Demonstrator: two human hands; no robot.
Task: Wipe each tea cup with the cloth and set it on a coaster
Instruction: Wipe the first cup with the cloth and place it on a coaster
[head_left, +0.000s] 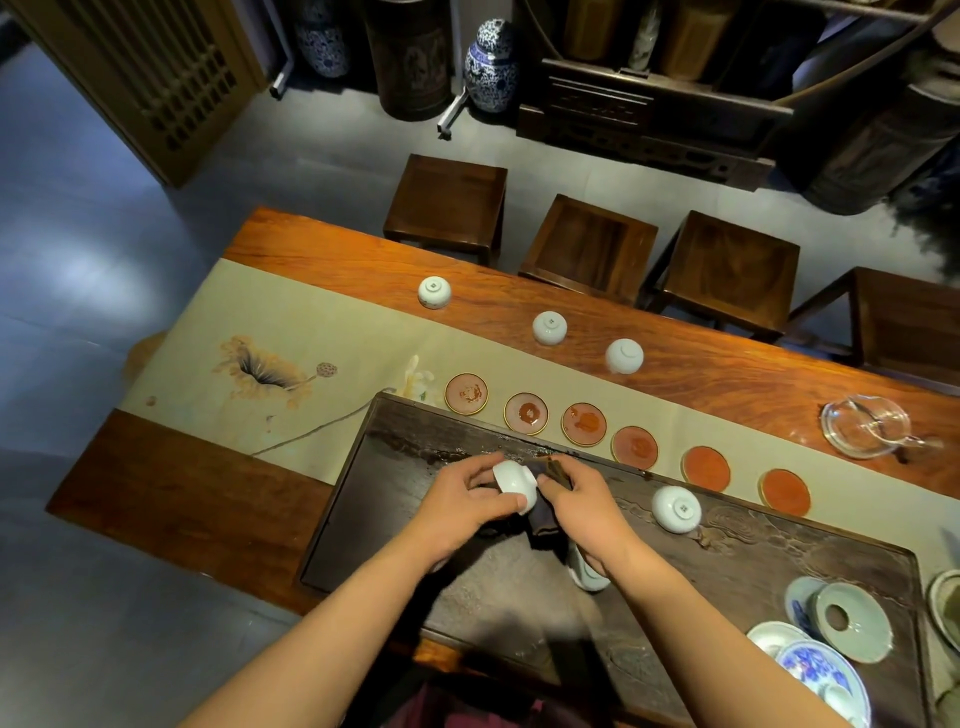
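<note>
Cup (511, 480) gripped on its side by left hand (457, 506); dark cloth (543, 522) pinched by right hand (587, 506). Rim, apparently hidden, best wiped while cup is rotated.

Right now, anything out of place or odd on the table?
Nothing spilled or broken. All six coasters sit empty, while three cups stand upside down beyond them on bare wood and another cup lies overturned on the tea tray. Several coasters look blotchy.
</note>
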